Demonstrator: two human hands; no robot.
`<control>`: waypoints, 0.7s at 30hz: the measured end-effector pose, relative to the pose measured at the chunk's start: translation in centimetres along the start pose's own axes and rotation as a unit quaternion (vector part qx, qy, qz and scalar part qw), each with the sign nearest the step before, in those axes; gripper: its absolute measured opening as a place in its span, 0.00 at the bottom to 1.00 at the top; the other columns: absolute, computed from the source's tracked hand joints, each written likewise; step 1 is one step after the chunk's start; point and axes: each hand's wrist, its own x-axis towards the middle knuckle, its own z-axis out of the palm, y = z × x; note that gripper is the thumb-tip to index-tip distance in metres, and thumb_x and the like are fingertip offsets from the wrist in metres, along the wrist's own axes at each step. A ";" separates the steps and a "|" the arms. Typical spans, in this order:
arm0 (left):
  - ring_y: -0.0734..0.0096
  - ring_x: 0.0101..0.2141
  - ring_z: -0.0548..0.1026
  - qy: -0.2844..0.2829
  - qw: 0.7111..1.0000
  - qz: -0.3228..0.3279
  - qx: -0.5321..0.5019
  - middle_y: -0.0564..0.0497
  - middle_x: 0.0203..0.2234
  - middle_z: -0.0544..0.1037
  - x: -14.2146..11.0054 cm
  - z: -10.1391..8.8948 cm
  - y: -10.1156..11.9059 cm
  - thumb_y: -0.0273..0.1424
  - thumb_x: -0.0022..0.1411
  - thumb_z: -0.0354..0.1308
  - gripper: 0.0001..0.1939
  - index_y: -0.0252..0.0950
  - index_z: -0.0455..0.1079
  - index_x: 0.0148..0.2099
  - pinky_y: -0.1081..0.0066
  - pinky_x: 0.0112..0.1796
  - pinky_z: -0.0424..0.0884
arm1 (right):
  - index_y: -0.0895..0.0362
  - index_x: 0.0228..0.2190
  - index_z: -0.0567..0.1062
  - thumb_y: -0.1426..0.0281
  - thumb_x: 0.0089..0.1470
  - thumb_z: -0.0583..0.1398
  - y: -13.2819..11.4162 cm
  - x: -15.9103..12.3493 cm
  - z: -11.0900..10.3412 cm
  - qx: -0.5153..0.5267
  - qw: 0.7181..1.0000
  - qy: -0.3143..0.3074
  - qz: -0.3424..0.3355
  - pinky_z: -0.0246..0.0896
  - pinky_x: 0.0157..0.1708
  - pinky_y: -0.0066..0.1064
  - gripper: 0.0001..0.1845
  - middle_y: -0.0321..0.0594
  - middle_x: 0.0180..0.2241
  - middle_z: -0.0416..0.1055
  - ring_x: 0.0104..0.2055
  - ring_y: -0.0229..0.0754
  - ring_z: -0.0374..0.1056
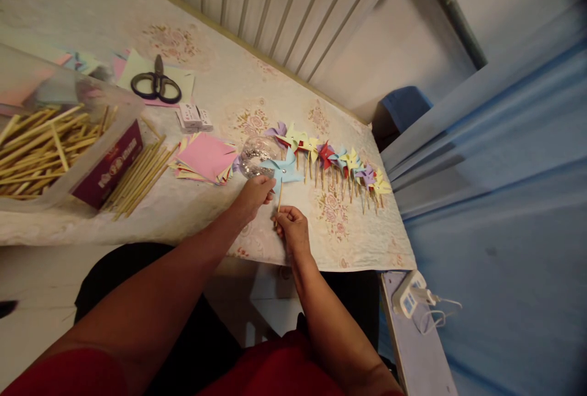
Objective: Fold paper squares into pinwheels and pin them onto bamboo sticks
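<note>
A light blue paper pinwheel (283,171) on a thin wooden stick (279,199) lies at the near end of a row of pinwheels. My right hand (291,227) is closed, pinching the bottom of that stick. My left hand (255,194) is closed at the pinwheel's blue paper, fingertips touching its lower left blade. Just behind my left hand sits a clear round container (257,154) with small shiny bits inside.
Several finished pinwheels (342,164) in mixed colours lie in a row to the right. A stack of coloured paper squares (206,159), loose sticks (137,179), a clear box of sticks (41,145), black scissors (156,84) and a small white box (195,117) lie left. A charger (409,295) sits lower right.
</note>
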 end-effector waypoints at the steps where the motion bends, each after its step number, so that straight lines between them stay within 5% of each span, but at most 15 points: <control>1: 0.82 0.17 0.62 0.002 1.000 -0.003 -0.001 0.58 0.16 0.64 -0.1 0.0 0.0 0.31 0.57 0.58 0.10 0.35 0.61 0.26 0.78 0.20 0.56 | 0.56 0.28 0.74 0.68 0.41 0.64 0.0 0.0 0.0 -0.001 1.000 -0.001 -0.002 0.45 0.15 0.22 0.08 0.29 0.18 0.71 0.15 0.29 0.55; 21: 0.81 0.17 0.64 0.000 1.000 -0.003 0.014 0.58 0.16 0.65 -0.3 0.5 0.2 0.24 0.57 0.56 0.09 0.34 0.62 0.25 0.78 0.21 0.58 | 0.57 0.27 0.73 0.68 0.42 0.63 0.4 0.3 -0.1 -0.010 1.000 -0.013 -0.007 0.45 0.16 0.23 0.07 0.29 0.19 0.72 0.15 0.29 0.54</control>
